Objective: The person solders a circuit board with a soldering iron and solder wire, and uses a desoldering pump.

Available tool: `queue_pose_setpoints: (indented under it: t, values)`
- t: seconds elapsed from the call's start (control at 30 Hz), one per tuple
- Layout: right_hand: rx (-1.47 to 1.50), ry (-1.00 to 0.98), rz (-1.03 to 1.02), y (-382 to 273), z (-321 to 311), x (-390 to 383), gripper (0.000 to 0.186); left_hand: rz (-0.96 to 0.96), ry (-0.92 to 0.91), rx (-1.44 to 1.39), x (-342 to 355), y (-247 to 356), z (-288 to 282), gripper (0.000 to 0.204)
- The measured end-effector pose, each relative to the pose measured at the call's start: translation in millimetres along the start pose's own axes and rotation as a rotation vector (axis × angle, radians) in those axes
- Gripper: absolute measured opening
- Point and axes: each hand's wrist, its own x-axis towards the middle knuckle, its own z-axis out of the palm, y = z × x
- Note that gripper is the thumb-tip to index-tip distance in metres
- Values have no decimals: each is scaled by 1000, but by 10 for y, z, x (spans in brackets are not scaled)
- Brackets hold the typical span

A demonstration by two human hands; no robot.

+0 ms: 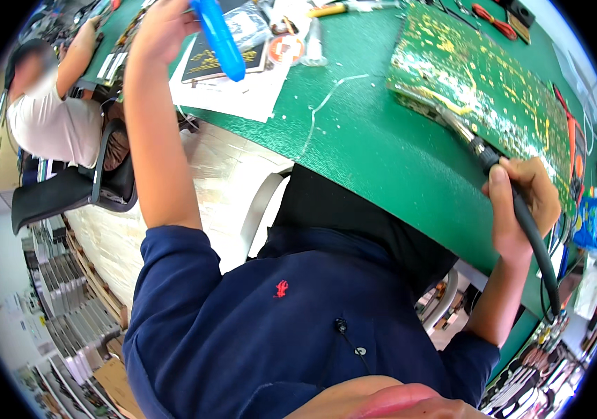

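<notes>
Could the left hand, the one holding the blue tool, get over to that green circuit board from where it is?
Probably yes. The left hand holds the blue tool up above the green mat, and only open mat and a thin wire lie between it and the circuit board.

You had a single view, taken from the left fisheye camera on your head, so no second view shared the scene. It looked steeply down past your chin and your navy shirt [298, 314], close below the lens, and out over the green surface [382, 146] ahead. The surface's near edge bowed with the lens. Your left hand [162, 28] reached to the top rim, your right hand [518, 202] to the right. The floor and another person's chair [75, 188] showed at left.
</notes>
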Motion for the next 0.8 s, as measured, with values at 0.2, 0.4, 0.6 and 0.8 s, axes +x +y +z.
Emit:
queue_pose_setpoints:
  t: [0.2,0.4,0.6,0.8]
  values:
    - [5,7,31,32,-9,0,11,289,-276,-530,-469,159,598,25]
    - [-10,15,27,16,-20,2,10,576,-320,-761,-869,314,1427,21]
    - [2,19,52,32,-17,-2,9,556,-249,-802,-1065,217,1765,25]
    - [-14,-21,-7,65,-37,9,5,649,-85,-782,-1003,80,1823,23]
